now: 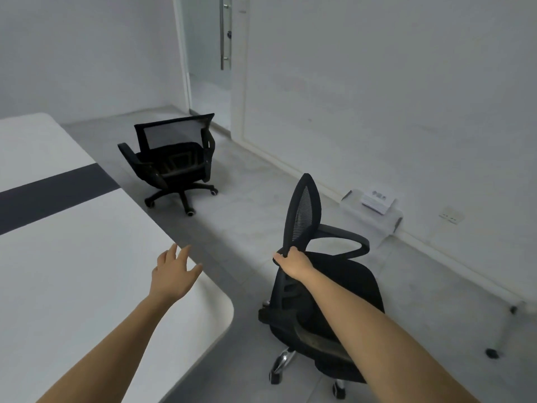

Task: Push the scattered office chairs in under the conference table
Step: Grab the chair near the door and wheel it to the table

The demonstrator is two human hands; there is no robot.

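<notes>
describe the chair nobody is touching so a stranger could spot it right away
Start at the white table with the dark stripe, then look past its far edge toward the glass door. The far chair stands alone on the floor there, its mesh back toward the door. Unlike the near chair, gripped by the right hand, it has no hand on it.

A glass door (207,53) stands beyond a wall socket (451,215).

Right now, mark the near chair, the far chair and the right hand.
near chair (302,216), head view, mesh backrest
far chair (174,132), head view, mesh backrest
right hand (293,261), head view, back of hand gripping backrest edge
</notes>
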